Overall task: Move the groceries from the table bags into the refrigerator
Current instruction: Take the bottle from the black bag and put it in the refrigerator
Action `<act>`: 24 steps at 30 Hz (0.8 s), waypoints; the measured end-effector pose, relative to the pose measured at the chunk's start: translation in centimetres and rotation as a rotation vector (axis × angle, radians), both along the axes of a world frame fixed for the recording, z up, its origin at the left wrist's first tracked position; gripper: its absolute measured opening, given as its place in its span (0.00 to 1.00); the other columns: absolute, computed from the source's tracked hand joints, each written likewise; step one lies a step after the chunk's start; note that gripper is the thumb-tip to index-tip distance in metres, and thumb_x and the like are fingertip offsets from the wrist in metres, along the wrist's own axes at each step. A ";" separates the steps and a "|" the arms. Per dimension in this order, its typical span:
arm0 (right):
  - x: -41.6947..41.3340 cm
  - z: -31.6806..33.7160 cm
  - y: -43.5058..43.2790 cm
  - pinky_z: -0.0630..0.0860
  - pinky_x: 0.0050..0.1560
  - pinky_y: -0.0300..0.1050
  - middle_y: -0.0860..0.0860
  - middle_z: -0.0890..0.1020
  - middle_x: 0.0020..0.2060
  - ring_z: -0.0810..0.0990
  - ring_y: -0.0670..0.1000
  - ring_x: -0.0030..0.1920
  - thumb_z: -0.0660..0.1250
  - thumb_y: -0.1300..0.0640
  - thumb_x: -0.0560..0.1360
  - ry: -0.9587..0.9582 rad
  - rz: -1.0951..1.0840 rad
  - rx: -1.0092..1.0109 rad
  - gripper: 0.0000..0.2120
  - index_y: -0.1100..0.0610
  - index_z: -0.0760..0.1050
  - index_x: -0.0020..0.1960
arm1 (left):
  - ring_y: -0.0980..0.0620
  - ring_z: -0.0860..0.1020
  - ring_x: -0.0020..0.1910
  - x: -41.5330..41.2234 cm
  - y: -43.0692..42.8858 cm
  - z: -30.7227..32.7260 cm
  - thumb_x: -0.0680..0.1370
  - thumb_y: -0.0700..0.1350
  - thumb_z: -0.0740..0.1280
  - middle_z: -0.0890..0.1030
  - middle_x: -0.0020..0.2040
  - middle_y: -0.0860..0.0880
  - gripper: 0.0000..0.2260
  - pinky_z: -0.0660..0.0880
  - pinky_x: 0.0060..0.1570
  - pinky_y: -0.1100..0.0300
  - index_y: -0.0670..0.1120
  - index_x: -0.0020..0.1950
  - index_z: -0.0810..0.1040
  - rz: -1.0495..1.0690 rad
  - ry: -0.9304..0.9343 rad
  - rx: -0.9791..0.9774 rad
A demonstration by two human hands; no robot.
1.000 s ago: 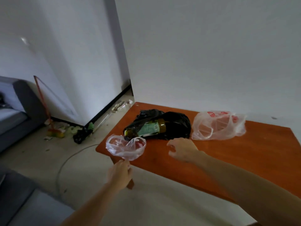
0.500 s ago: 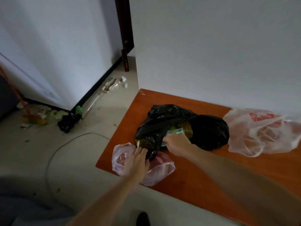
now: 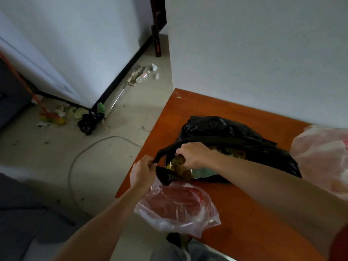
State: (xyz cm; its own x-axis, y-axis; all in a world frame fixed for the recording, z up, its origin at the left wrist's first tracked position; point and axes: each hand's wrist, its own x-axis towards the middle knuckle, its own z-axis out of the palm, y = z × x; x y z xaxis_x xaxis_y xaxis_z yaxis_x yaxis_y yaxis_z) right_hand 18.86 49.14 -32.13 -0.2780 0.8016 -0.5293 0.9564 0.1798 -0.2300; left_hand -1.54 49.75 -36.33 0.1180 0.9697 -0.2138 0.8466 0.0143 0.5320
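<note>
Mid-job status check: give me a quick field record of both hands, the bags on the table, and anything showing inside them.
left hand: pinches the near end of the black bag's handle
right hand: grips the same handle farther along, above the mouth
black bag: lies on the table, mouth being pulled open
inside: green-labelled container with yellowish contents, partly hidden
clear bag: near-left table edge, red contents, not held
pinkish bag: right of the black bag, cut off by the frame
</note>
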 end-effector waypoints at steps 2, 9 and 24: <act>-0.7 -1.2 0.4 0.73 0.60 0.55 0.54 0.71 0.66 0.73 0.57 0.63 0.71 0.33 0.66 -0.111 0.070 -0.025 0.45 0.51 0.60 0.75 | 0.52 0.76 0.33 0.2 0.8 -0.9 0.77 0.41 0.65 0.79 0.39 0.49 0.02 0.65 0.26 0.61 0.46 0.48 0.77 0.003 0.038 -0.043; -1.4 -3.1 0.9 0.68 0.61 0.58 0.57 0.71 0.64 0.72 0.60 0.63 0.77 0.33 0.57 -0.224 0.090 -0.005 0.56 0.52 0.56 0.75 | 0.54 0.69 0.27 1.4 1.6 -2.0 0.75 0.37 0.63 0.72 0.31 0.51 0.06 0.60 0.23 0.62 0.46 0.40 0.69 -0.147 0.087 -0.088; -0.4 -2.1 0.8 0.72 0.60 0.60 0.58 0.66 0.69 0.70 0.63 0.65 0.76 0.38 0.63 -0.287 -0.169 -0.105 0.51 0.53 0.53 0.76 | 0.52 0.75 0.31 -0.7 5.5 -1.2 0.76 0.36 0.64 0.75 0.37 0.50 0.15 0.71 0.26 0.59 0.48 0.60 0.67 -0.421 0.185 -0.032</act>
State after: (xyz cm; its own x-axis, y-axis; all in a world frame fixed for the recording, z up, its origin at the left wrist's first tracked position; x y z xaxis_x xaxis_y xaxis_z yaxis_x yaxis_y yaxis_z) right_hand 18.47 49.96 -34.24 0.0256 0.7609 -0.6484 0.9991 0.0034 0.0433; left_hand -2.26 55.23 -37.50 0.4576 0.8381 -0.2970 0.8628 -0.3377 0.3763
